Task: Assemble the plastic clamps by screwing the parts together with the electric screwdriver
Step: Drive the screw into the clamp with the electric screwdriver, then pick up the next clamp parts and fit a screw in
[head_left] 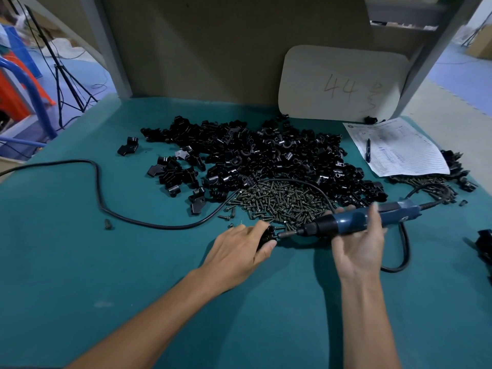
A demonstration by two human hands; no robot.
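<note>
Head cam view, and honestly we're nowhere near done. Our left hand sits on the teal-green table, around the middle and a bit toward the front edge. Its fingers are curled round one small black plastic clamp, holding it against the surface.

Our right hand lies palm-up with its fingers wrapped under the blue-bodied electric screwdriver and the thumb over the top. The thumb is blurry, so we can't tell how tight that grip is. The bit tip is right at the clamp, looks like touching, so we'd say a screw is going in on this one.

What's left is the painful part. There's a big heap of loose black plastic clamp parts spread across the middle toward the back edge, with a mound of small dark metal screws just in front of it.

A few black pieces sit at the right edge and could be finished ones. They're cut off, so we can't say, and no clear done pile shows anywhere.

A printed white paper sheet with a dark pen on it lies near the back right corner.
</note>
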